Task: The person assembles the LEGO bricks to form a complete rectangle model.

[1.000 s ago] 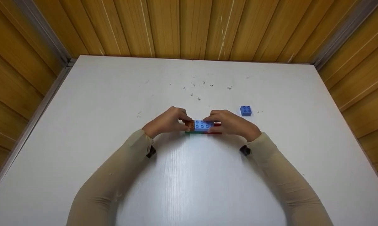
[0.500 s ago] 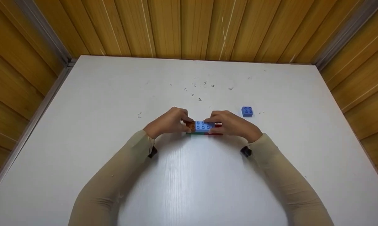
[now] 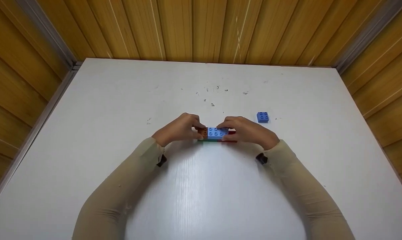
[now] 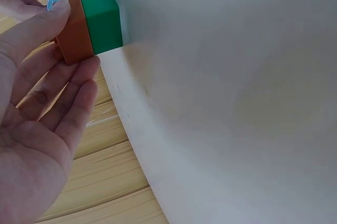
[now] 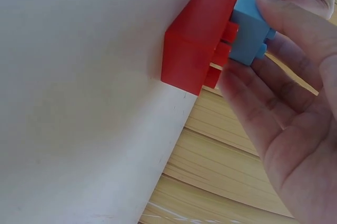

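With your left hand (image 3: 179,130) you are pinching the orange brick (image 4: 73,32), and with your right hand (image 3: 250,132) the light blue brick (image 3: 215,133) beside it. Orange is sitting on the green brick (image 4: 102,16); light blue is straddling it and the red brick (image 5: 181,66) on the white table (image 3: 201,200), while a small blue brick (image 3: 263,117) is lying beyond your right hand

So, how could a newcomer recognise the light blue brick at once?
Look at the white table, at the small brick stack near its middle. On top, beside the brown brick, the right hand pinches the light blue brick. Unlike the separate blue brick, it is paler and longer.
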A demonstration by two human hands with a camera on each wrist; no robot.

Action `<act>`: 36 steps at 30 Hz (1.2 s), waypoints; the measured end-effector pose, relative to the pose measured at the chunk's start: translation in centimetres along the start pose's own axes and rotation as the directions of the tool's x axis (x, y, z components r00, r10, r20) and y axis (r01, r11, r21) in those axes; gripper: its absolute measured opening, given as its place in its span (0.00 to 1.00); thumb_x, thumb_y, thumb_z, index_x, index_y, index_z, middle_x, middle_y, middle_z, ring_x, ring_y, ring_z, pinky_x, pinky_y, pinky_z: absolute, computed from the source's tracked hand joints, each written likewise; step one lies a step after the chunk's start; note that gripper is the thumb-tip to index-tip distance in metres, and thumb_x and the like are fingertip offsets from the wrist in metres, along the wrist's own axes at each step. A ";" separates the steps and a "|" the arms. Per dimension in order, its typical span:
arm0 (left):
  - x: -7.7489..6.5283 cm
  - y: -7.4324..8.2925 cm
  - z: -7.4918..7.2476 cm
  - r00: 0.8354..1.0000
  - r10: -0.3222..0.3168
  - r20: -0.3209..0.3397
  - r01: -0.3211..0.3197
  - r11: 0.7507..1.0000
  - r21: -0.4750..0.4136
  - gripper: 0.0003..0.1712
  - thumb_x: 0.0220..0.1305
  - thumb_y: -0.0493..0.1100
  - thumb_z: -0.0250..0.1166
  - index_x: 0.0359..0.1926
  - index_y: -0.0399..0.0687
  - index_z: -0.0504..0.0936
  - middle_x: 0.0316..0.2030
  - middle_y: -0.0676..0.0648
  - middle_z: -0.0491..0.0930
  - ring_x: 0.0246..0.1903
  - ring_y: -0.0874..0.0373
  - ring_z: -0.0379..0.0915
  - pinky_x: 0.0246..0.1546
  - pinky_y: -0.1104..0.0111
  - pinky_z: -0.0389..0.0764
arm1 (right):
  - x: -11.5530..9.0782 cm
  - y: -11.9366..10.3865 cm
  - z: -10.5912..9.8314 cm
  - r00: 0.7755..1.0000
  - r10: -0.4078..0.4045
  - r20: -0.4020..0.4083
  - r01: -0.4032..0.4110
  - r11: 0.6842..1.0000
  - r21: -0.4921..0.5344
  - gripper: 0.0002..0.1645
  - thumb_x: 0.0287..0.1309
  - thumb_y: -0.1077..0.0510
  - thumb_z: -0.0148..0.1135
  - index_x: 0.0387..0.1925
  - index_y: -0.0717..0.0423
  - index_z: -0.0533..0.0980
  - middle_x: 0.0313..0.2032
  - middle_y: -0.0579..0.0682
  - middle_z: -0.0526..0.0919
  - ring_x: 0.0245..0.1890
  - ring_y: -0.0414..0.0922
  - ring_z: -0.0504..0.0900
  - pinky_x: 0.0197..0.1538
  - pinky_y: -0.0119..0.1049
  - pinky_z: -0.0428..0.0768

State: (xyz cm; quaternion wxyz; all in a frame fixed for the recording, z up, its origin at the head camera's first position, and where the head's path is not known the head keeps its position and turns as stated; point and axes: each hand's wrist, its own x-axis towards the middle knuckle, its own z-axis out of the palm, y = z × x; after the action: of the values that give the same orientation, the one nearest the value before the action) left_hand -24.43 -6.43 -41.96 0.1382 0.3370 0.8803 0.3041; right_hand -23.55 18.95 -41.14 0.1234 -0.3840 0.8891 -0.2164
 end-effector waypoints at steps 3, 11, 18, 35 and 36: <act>0.0 -0.1 0.1 1.000 0.008 -0.007 -0.008 1.000 0.006 0.20 0.53 0.39 0.73 0.49 0.39 0.84 0.34 0.45 0.80 0.39 0.55 0.78 0.33 0.73 0.74 | 0.0 0.0 -0.1 1.000 -0.007 0.007 0.007 1.000 -0.010 0.24 0.56 0.54 0.68 0.54 0.56 0.79 0.43 0.51 0.81 0.41 0.45 0.78 0.49 0.42 0.80; 0.2 -0.1 0.2 1.000 0.004 -0.008 -0.004 1.000 0.021 0.20 0.54 0.39 0.73 0.48 0.39 0.85 0.35 0.45 0.80 0.40 0.54 0.78 0.35 0.72 0.75 | -0.2 0.0 -0.6 0.998 0.031 0.051 -0.030 0.999 -0.018 0.25 0.58 0.54 0.67 0.57 0.55 0.77 0.48 0.51 0.82 0.46 0.47 0.79 0.55 0.43 0.79; 0.1 -0.1 0.2 1.000 -0.010 -0.013 0.010 1.000 -0.003 0.21 0.52 0.38 0.73 0.49 0.38 0.84 0.35 0.45 0.81 0.40 0.55 0.78 0.35 0.72 0.75 | -0.6 0.0 -1.2 0.997 0.063 0.052 -0.061 0.998 -0.030 0.25 0.60 0.54 0.65 0.59 0.55 0.76 0.52 0.52 0.81 0.53 0.49 0.78 0.59 0.44 0.76; -0.3 -0.1 0.1 1.000 0.002 -0.017 -0.002 1.000 -0.015 0.20 0.52 0.38 0.72 0.49 0.42 0.84 0.34 0.46 0.80 0.36 0.57 0.75 0.29 0.74 0.68 | -2.1 1.7 -3.0 0.997 0.029 -0.071 -0.033 0.998 -0.057 0.26 0.56 0.58 0.68 0.56 0.62 0.77 0.52 0.59 0.81 0.55 0.55 0.78 0.59 0.50 0.75; -0.3 -0.1 0.1 1.000 0.001 -0.017 -0.001 1.000 -0.015 0.20 0.52 0.38 0.72 0.49 0.42 0.84 0.34 0.46 0.80 0.36 0.58 0.75 0.29 0.75 0.68 | -2.1 1.8 -3.1 0.997 0.034 -0.073 -0.038 0.997 -0.062 0.26 0.56 0.58 0.68 0.56 0.62 0.77 0.53 0.59 0.80 0.55 0.55 0.78 0.59 0.50 0.75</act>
State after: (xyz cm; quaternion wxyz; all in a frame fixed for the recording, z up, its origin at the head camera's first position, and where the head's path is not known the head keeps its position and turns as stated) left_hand -24.23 -6.62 -42.09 0.1333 0.3337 0.8790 0.3134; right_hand -24.49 22.53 -39.15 0.0829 -0.3636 0.9061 -0.1997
